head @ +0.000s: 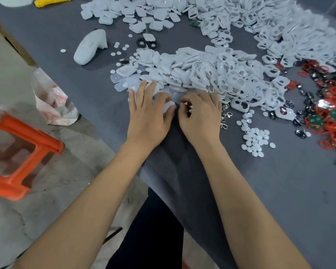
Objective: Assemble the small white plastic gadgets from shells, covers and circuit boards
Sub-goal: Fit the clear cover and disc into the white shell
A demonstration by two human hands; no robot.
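Only the head view here, so one angle to go on: both hands sit at the near edge of the grey table (260, 191), right at the foot of the big pile of white parts. The left hand (149, 113) has its fingers mostly stretched out toward the pile, with the thumb tucked against a small white piece (170, 105), so I'd call that pinching the piece between thumb and palm side, though it's partly hidden. The right hand (200, 115) is curled with its fingertips pinching something small and white; too hidden to say if it's a cover or a disc.

Progress-wise, honestly this looks early or mid-batch. The heap of open shells (231, 74) with cutouts is huge, and it runs on along the far right side too. The solid covers (175, 63) sit in the left part of that heap, with more at the top of the table. The circuit boards (318, 121) with red cords are stacked on the right, well apart from the hands. Small white discs (257, 140) lie in a loose cluster near the right hand. I can't pick out a clear stack of finished gadgets, so my guess is most of the work is left
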